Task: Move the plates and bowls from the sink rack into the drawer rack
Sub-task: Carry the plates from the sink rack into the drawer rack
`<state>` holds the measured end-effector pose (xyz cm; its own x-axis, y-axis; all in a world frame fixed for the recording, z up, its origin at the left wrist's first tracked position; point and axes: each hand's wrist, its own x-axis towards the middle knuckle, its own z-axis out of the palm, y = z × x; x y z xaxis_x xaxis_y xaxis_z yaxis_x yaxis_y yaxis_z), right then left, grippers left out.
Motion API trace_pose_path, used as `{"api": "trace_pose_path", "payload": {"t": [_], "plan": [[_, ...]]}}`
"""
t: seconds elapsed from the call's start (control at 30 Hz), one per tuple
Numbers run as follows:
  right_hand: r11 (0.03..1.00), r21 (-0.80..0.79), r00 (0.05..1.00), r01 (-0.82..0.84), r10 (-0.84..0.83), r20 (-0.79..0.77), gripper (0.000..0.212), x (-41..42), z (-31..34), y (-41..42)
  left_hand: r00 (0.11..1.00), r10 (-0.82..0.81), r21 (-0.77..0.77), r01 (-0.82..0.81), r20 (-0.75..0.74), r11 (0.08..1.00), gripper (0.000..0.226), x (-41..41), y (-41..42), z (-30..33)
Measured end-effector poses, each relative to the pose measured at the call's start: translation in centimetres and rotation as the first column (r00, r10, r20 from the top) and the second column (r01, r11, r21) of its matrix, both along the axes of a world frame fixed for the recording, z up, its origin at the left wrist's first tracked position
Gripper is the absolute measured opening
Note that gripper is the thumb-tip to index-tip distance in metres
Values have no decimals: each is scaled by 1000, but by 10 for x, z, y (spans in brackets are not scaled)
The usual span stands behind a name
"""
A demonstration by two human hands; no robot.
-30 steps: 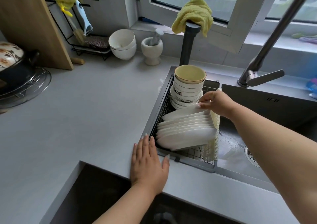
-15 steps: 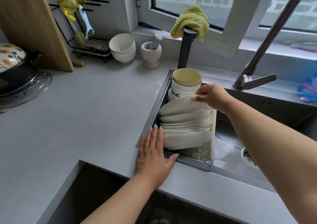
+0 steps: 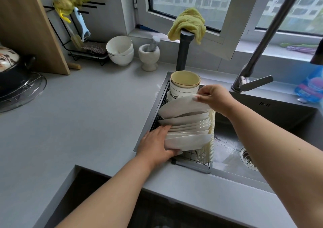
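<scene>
A row of several white plates (image 3: 188, 128) leans on edge in the wire sink rack (image 3: 195, 159) at the left end of the sink. Behind the plates stands a stack of bowls (image 3: 184, 85), the top one cream-coloured inside. My right hand (image 3: 214, 98) pinches the rim of the rearmost plate (image 3: 181, 106), which is tilted up away from the others. My left hand (image 3: 157, 144) grips the left edges of the front plates, thumb under the nearest one. The drawer rack is out of sight; only a dark opening (image 3: 97, 201) shows below the counter edge.
A grey counter (image 3: 83, 123) spreads to the left. At its back stand two stacked white bowls (image 3: 120, 52), a stone mortar with pestle (image 3: 149, 56), a utensil rack (image 3: 82, 40) and a pot on a wire trivet (image 3: 15, 81). A tall faucet (image 3: 258, 53) arches over the wet sink (image 3: 244, 140).
My left hand moved from flat on the counter edge to the left side of the plate row and took hold. My right hand lifted the rear plate's rim higher.
</scene>
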<state>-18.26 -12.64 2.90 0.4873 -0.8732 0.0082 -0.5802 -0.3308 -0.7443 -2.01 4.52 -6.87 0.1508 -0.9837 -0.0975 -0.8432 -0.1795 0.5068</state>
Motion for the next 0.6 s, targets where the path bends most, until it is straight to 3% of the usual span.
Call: {"api": "trace_pose_path", "payload": {"t": [0.4, 0.6], "plan": [[991, -129, 999, 25, -20, 42, 31, -7, 46, 17, 1000, 13, 3, -13, -18, 1000, 90, -3, 3, 10], [981, -189, 996, 35, -18, 91, 21, -19, 69, 41, 998, 57, 38, -55, -40, 998, 109, -5, 11, 21]]}}
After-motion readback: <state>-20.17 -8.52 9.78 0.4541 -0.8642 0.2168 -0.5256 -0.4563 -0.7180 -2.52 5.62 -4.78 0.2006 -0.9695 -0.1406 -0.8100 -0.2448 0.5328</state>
